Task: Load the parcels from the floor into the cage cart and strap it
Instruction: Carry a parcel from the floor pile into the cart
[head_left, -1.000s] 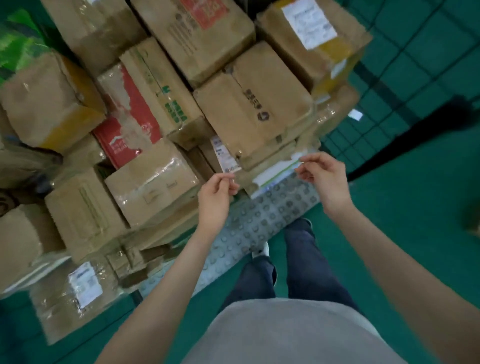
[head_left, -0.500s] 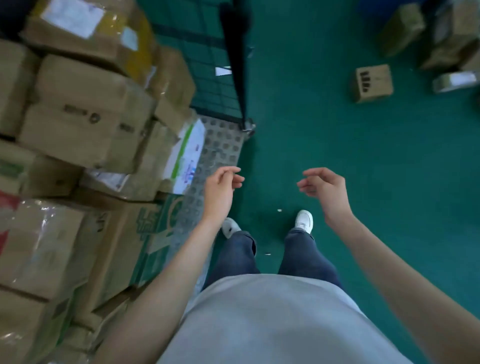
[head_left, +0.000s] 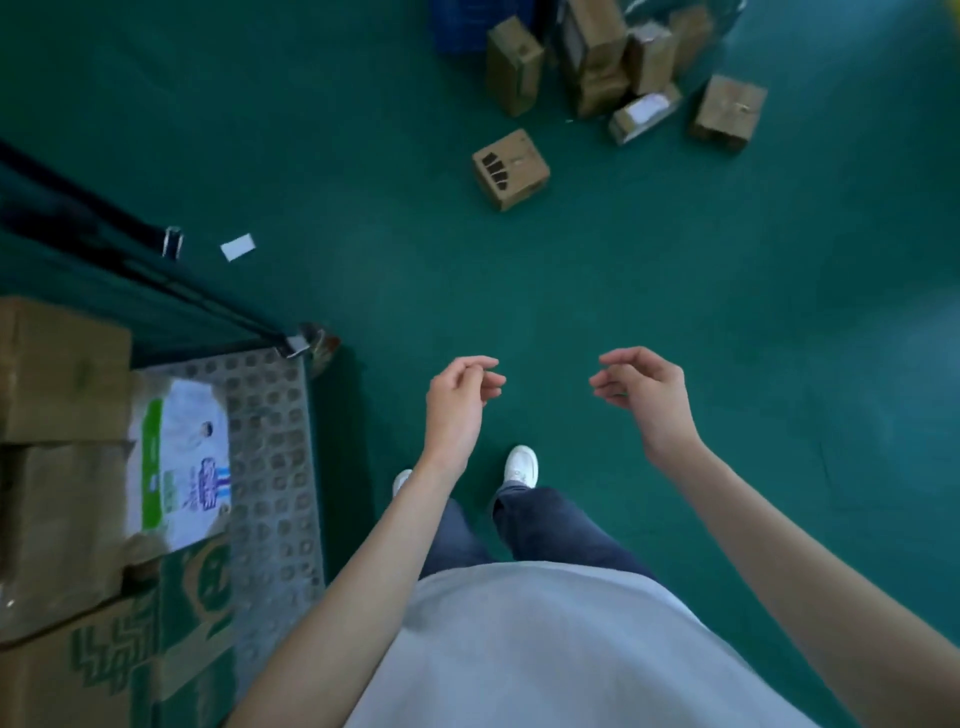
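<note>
— What is seen, from the largest down?

— A green floor (head_left: 675, 291) is spread across the view. At the left, the cage cart (head_left: 275, 467) is shown with its studded metal deck, and stacked cardboard boxes (head_left: 57, 374) plus a white-and-green printed pack (head_left: 179, 462) are already loaded on it.

— And the parcels to be loaded?

— A cluster of parcels (head_left: 613, 62) is left on the floor at the top, well apart from the cart; one small box (head_left: 510, 170) is set nearer, alone.

— The hands?

— The left hand (head_left: 460, 397) and right hand (head_left: 644, 392) are held above the floor, fingers loosely curled, nothing grasped.
</note>
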